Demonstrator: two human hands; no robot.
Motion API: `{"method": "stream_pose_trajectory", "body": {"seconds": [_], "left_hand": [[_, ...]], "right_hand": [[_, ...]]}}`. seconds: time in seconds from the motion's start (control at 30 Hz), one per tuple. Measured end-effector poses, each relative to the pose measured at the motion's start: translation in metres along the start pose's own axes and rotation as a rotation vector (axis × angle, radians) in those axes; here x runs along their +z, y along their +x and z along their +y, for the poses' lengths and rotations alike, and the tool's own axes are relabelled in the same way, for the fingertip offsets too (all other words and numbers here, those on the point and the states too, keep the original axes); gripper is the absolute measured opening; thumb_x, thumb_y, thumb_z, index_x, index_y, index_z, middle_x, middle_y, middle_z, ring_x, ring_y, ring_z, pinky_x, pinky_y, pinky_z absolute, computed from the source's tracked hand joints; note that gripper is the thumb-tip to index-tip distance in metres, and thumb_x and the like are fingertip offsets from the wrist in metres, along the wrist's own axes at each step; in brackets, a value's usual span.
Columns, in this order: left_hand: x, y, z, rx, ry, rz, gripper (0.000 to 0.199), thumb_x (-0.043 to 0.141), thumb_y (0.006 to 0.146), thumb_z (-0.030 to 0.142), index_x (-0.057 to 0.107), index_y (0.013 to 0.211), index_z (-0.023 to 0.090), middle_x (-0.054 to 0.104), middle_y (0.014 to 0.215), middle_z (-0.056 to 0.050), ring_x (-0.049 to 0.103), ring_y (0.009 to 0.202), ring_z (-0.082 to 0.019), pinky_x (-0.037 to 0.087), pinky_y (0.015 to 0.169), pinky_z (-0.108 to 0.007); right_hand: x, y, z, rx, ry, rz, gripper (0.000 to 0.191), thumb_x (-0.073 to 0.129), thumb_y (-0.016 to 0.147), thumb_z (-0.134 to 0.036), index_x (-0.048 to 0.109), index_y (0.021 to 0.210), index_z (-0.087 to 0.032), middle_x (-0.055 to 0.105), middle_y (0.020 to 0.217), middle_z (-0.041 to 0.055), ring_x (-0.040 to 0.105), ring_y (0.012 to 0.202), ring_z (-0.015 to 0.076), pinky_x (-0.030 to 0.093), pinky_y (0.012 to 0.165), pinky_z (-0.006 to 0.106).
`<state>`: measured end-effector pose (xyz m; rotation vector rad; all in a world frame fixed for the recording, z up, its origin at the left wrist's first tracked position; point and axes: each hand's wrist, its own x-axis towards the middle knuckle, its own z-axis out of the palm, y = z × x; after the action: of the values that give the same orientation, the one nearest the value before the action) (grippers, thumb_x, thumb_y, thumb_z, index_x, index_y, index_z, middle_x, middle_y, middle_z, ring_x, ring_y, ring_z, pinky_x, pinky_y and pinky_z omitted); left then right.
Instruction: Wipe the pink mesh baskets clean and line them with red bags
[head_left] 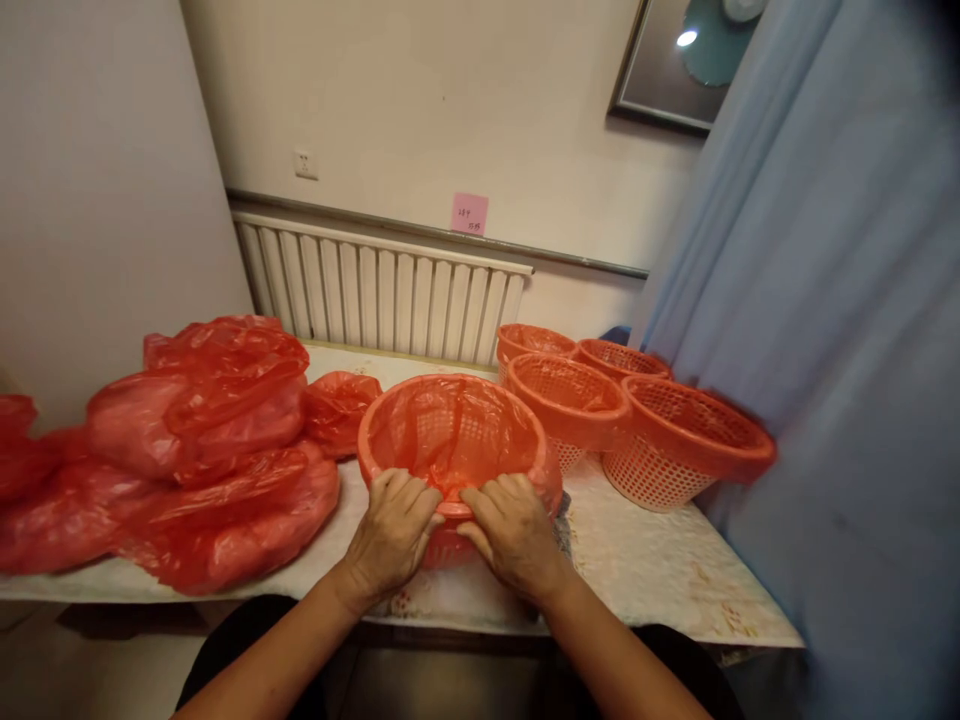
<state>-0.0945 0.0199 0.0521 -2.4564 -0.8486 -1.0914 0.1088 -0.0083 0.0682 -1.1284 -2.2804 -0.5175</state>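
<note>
Right in front of me a plastic basket point(450, 548) stands on the table, lined with a thin red plastic bag point(457, 425). The bag's edge is folded outward over most of the rim. My left hand point(394, 530) is closed over the near rim, fingers inside and thumb outside, gripping the bag there. Close beside it, my right hand point(517, 530) holds the near rim and the bag in the same way. A small gap separates the two hands. The basket's bottom is hidden by the bag.
Several lined baskets point(660, 480) stand at the right, near a blue curtain point(810, 300). Filled red plastic bags point(225, 480) are heaped at the left. A cloth covers the table point(637, 580). Behind it are a radiator point(390, 290) and a wall with a pink note point(469, 213).
</note>
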Motion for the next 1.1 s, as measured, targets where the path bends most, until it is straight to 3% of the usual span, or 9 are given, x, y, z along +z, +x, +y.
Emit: {"method": "stream_pose_trajectory", "body": {"seconds": [0.17,0.27,0.4,0.5,0.57,0.77,0.9,1.0,1.1], "left_hand": [[0.001,0.007,-0.013,0.042,-0.004,0.013,0.028,0.034,0.096,0.027,0.058,0.086,0.016,0.054,0.076,-0.006,0.041,0.078,-0.023,0.037,0.079,-0.043],[0.000,0.008,-0.016,0.045,-0.035,0.012,0.029,0.033,0.097,0.028,0.058,0.087,0.015,0.054,0.076,-0.006,0.043,0.077,-0.023,0.038,0.079,-0.043],[-0.007,0.007,-0.009,-0.011,-0.044,-0.002,0.021,0.041,0.095,0.021,0.058,0.102,0.013,0.060,0.093,-0.010,0.048,0.095,-0.026,0.036,0.090,-0.047],[-0.010,0.008,0.009,-0.039,0.034,0.055,0.029,0.047,0.092,0.015,0.054,0.120,0.012,0.058,0.115,-0.015,0.044,0.112,-0.030,0.033,0.096,-0.049],[-0.009,0.012,0.022,0.006,0.041,0.068,0.033,0.049,0.091,0.013,0.052,0.124,0.012,0.058,0.118,-0.015,0.044,0.113,-0.030,0.033,0.098,-0.049],[0.006,0.021,0.035,-0.004,0.009,-0.020,0.025,0.045,0.093,0.015,0.058,0.114,0.010,0.063,0.088,-0.008,0.049,0.084,-0.023,0.037,0.085,-0.044],[0.008,0.017,0.024,-0.029,0.026,-0.021,0.021,0.042,0.094,0.019,0.062,0.098,0.012,0.057,0.075,-0.006,0.044,0.076,-0.022,0.037,0.079,-0.042],[0.004,0.014,0.017,-0.016,0.015,-0.051,0.023,0.039,0.094,0.018,0.061,0.094,0.012,0.056,0.075,-0.006,0.043,0.077,-0.022,0.037,0.079,-0.042],[0.001,0.013,0.012,-0.015,0.007,-0.071,0.023,0.038,0.094,0.017,0.060,0.092,0.012,0.055,0.076,-0.007,0.042,0.077,-0.022,0.036,0.079,-0.042]], "right_hand": [[0.004,-0.015,0.054,-0.004,0.131,0.084,0.023,0.043,0.096,-0.035,0.056,0.105,-0.018,0.059,0.089,0.0066,0.049,0.087,0.0227,0.037,0.089,0.043],[0.011,-0.018,0.067,0.012,0.166,0.149,0.017,0.042,0.095,-0.029,0.054,0.104,-0.020,0.058,0.092,0.0060,0.050,0.092,0.0224,0.033,0.101,0.049],[0.017,-0.017,0.059,0.085,0.124,0.172,0.014,0.042,0.094,-0.026,0.055,0.096,-0.021,0.053,0.085,0.0038,0.048,0.086,0.0216,0.034,0.102,0.050],[0.017,-0.014,0.048,0.113,0.082,0.158,0.013,0.043,0.093,-0.025,0.055,0.092,-0.021,0.051,0.083,0.0036,0.046,0.085,0.0214,0.034,0.101,0.048],[0.016,-0.012,0.040,0.131,0.055,0.150,0.012,0.044,0.093,-0.026,0.055,0.090,-0.020,0.052,0.083,0.0039,0.045,0.086,0.0217,0.035,0.099,0.046],[0.011,-0.006,0.011,0.215,-0.036,0.114,0.021,0.046,0.094,-0.030,0.055,0.077,-0.019,0.052,0.078,0.0050,0.042,0.079,0.0221,0.038,0.081,0.040],[0.002,-0.004,-0.001,0.215,0.000,0.072,0.018,0.050,0.093,-0.033,0.060,0.089,-0.019,0.056,0.080,0.0058,0.045,0.080,0.0228,0.037,0.078,0.040],[-0.008,-0.006,0.007,0.129,0.191,0.050,0.024,0.050,0.094,-0.037,0.059,0.108,-0.020,0.061,0.090,0.0067,0.050,0.086,0.0230,0.040,0.080,0.040],[-0.020,-0.009,0.027,0.125,0.433,0.155,0.028,0.046,0.096,-0.037,0.054,0.118,-0.021,0.062,0.105,0.0076,0.054,0.098,0.0220,0.043,0.087,0.038]]}}
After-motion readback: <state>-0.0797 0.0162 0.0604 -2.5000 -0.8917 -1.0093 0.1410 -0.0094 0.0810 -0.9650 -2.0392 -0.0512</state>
